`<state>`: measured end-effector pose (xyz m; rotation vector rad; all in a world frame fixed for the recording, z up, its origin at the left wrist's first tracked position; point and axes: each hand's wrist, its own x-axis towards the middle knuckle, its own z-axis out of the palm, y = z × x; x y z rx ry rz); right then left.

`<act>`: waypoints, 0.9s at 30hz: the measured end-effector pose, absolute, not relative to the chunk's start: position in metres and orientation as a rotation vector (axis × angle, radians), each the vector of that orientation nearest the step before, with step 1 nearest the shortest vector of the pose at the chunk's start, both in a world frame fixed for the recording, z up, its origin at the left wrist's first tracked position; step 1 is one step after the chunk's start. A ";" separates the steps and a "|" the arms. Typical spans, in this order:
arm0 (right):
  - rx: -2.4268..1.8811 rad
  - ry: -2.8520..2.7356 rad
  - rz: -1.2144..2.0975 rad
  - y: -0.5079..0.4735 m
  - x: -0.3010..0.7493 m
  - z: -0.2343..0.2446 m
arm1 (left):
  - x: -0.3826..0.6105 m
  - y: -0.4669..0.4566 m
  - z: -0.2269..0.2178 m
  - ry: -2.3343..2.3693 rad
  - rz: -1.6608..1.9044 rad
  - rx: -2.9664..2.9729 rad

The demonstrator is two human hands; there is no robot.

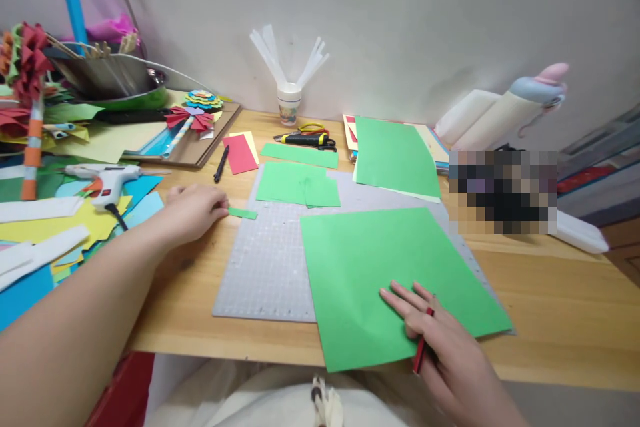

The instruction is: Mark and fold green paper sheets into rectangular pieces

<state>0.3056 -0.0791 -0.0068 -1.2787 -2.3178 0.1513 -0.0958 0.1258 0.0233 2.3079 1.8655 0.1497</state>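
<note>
My left hand [197,213] is closed, with thumb and fingertips pinching the end of a narrow green paper strip [243,213] at the left edge of the grey cutting mat [265,273]. A large green paper sheet [360,267] lies askew over the mat's right half, its near corner reaching past the table edge. My right hand [430,333] rests on that sheet, fingertips spread on the paper, while a red and black pencil [423,343] is held by the thumb side. Smaller green paper pieces [290,181] overlap at the mat's far edge.
Behind the mat lie a black pen [221,164], red card [240,155], a yellow-black utility knife [307,140] and a paper cup [289,105] of white strips. A glue gun [105,180] sits left among paper scraps. Another green sheet [397,157] tops a stack at back right.
</note>
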 end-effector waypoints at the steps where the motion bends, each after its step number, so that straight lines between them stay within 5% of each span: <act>1: -1.259 -2.314 0.159 -0.079 0.308 -0.007 | -0.099 0.126 0.024 1.924 0.149 2.291; 15: -1.168 -2.393 0.119 -0.070 0.307 -0.019 | -0.082 0.136 0.029 1.895 -0.128 2.308; 20: -1.188 -2.396 0.116 -0.070 0.307 -0.019 | -0.074 0.135 0.037 2.256 0.145 2.234; 27: -1.196 -2.408 0.143 -0.071 0.310 -0.021 | -0.030 0.122 0.025 1.845 0.231 2.371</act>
